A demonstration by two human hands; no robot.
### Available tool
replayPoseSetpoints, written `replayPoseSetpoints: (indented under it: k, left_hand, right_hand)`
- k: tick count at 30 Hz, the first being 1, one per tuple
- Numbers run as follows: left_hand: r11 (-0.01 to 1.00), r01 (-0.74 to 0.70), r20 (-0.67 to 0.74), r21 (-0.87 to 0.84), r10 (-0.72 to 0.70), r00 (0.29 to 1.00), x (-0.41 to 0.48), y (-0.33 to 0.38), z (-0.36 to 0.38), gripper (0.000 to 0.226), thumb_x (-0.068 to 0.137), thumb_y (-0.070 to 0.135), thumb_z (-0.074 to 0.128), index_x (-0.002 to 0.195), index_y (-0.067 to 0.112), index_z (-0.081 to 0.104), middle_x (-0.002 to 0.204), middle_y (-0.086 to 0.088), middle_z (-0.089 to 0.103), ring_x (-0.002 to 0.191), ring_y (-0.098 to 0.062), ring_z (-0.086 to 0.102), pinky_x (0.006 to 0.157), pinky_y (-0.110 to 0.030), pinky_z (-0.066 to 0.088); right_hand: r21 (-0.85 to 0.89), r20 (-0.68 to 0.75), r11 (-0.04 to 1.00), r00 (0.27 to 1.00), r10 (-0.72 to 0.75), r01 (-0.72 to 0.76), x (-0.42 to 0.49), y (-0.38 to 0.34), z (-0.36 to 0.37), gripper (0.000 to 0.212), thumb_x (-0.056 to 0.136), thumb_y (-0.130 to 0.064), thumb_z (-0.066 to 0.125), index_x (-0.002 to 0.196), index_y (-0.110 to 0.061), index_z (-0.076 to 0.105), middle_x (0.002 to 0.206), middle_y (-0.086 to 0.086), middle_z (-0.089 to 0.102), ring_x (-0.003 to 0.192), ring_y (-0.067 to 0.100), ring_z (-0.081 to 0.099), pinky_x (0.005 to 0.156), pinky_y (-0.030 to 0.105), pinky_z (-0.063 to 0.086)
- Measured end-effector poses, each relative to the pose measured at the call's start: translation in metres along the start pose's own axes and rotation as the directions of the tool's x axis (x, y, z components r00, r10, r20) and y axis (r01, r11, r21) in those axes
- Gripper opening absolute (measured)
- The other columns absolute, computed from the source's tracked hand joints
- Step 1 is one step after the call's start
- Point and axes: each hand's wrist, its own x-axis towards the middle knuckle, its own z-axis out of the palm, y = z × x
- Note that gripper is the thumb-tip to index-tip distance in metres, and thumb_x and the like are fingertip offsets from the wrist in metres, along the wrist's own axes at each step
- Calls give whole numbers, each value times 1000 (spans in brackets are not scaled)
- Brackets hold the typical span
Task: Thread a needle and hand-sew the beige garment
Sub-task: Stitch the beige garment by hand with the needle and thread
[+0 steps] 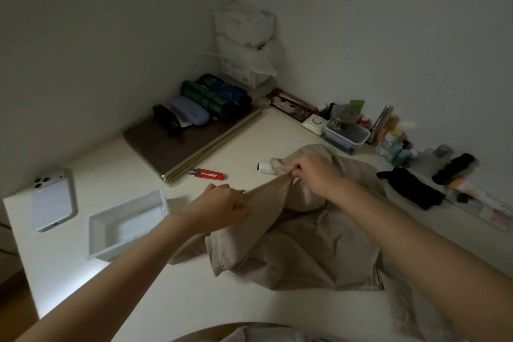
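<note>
The beige garment (299,247) lies crumpled on the white table (172,300), spilling off the near edge. My left hand (222,207) and my right hand (316,175) each pinch one fold of it and hold that stretch taut between them, above the table. A thin pale thread (324,212) hangs by the cloth below my right wrist. A white thread spool (265,168) lies just beyond the garment. Red thread snips (206,174) rest to its left. I cannot make out a needle.
A white open box (125,226) and a phone (51,201) lie at the left. A laptop with cases on it (191,130) sits at the back. Containers, bottles and dark items (388,141) line the right wall. Tissue packs (245,41) fill the corner.
</note>
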Motion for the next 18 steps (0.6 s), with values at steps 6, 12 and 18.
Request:
replayPoseSetpoints:
  k: [6, 12, 18]
  left_hand:
    - [998, -64, -104, 14, 65, 992, -6, 4, -5, 31, 99, 32, 43, 99, 13, 68, 104, 0, 65, 91, -16, 54, 86, -27, 38]
    - [992, -122, -146, 39, 127, 981, -11, 2, -9, 40, 99, 40, 34, 123, 25, 62, 104, 0, 64, 90, -16, 57, 81, -26, 37]
    - [999, -38, -100, 31, 41, 994, -25, -15, -15, 27, 97, 31, 48, 85, 12, 62, 88, 3, 56, 84, -13, 50, 80, -26, 36]
  right_hand:
    - [103, 318, 958, 903, -288, 269, -20, -46, -8, 65, 89, -19, 64, 146, -21, 31, 149, -1, 32, 135, 14, 33, 108, 28, 31]
    - [226, 246, 912, 886, -393, 342, -16, -63, 8, 26, 90, -16, 60, 115, -17, 63, 110, -2, 64, 101, 11, 57, 91, 31, 47]
    - [265, 60, 906, 932, -357, 330, -13, -49, 18, 7, 88, -21, 66, 82, -25, 64, 75, -16, 54, 72, 1, 52, 69, 21, 40]
